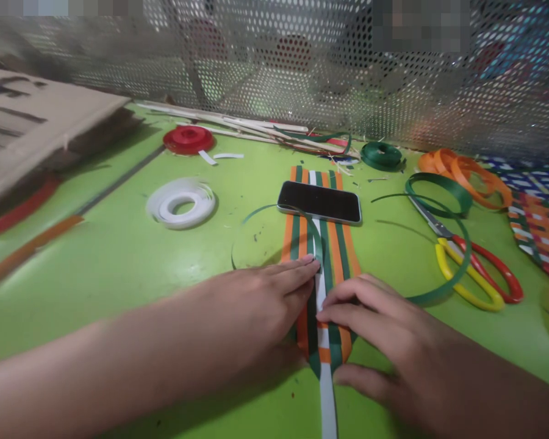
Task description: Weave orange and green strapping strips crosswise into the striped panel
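Note:
Long orange, green and white flat strips [341,244] lie side by side, crossed near the bottom by short orange bands. My left hand [265,299] reaches over them from the left, its fingers stretched out and resting flat on the middle strips; its thumb is hidden. A thin green strip [313,228] curls up beside those fingertips. On the other side, my right hand [388,329] touches the white middle strip [321,289] with its fingertips, thumb spread apart. A black-screened phone [319,202] lies across the far part of the strips.
Scissors [446,235] with red and yellow handles lie at right near green and orange coils [457,171]. A white roll [182,204], red roll [188,139] and green roll [381,156] stand farther back. Cardboard [50,122] is at left; a perforated metal panel [256,67] borders the back.

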